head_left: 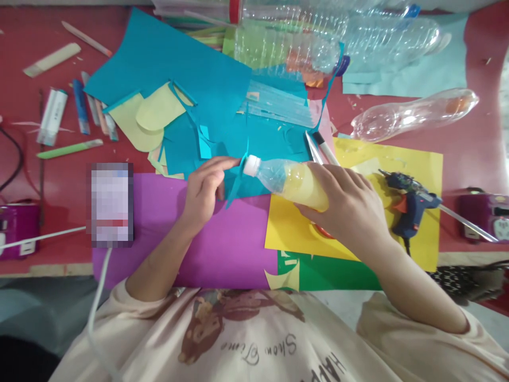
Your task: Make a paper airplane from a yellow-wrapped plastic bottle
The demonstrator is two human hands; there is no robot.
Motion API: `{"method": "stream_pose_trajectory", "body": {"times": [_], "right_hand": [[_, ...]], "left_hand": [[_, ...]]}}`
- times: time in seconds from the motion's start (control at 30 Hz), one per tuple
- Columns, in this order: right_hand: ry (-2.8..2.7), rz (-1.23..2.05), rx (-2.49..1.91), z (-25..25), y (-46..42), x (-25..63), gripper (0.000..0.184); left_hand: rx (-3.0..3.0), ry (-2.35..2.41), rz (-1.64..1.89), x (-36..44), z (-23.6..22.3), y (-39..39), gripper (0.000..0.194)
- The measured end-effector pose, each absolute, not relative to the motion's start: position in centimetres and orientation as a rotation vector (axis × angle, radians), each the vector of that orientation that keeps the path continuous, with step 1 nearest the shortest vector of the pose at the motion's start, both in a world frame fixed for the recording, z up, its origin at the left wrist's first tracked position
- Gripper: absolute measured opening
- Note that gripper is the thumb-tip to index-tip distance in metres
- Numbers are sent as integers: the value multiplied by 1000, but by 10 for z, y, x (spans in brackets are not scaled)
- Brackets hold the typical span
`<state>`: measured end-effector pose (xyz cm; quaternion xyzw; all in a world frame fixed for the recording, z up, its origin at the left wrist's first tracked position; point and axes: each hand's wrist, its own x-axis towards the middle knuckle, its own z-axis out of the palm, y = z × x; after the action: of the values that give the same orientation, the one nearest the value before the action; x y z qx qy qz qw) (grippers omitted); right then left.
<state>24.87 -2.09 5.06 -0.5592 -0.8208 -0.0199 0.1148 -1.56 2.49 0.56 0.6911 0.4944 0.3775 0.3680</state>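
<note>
My right hand (pixel 348 204) is wrapped around a small plastic bottle (pixel 272 175), which lies tilted with its white cap (pixel 252 165) toward the left. Yellow paper (pixel 298 183) covers the bottle's body; the neck end is clear. At the cap, my left hand (pixel 204 193) holds a thin blue paper piece (pixel 237 183), seen almost edge-on, with its fingertips against it. Whether the paper is fixed to the cap I cannot tell. Scissors (pixel 314 148) lie beyond the bottle, their orange handle partly hidden under my right hand. A black-capped marker (pixel 326 148) lies alongside.
A hot glue gun (pixel 413 204) rests on the yellow sheet (pixel 421 159) at right. A phone (pixel 111 204) with a cable lies on the purple sheet (pixel 159 265). Several clear bottles (pixel 286 48) stretch along the back. Blue sheets (pixel 170 53), paper scraps (pixel 159 109) and markers (pixel 51 116) are spread around.
</note>
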Motion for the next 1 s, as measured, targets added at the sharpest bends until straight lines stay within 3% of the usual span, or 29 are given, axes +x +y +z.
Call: {"method": "stream_pose_trajectory", "body": {"times": [0.47, 0.6, 1.0], "right_hand": [[-2380, -82, -1628, 46, -27, 246, 53], [-2388, -76, -1620, 43, -31, 243, 51], [-2306, -132, -1628, 36, -36, 237, 48]], "left_hand": [[1943, 1257, 987, -8, 11, 18, 58], [2063, 1068, 966, -6, 6, 18, 57], [1830, 960, 901, -6, -5, 20, 64]]}}
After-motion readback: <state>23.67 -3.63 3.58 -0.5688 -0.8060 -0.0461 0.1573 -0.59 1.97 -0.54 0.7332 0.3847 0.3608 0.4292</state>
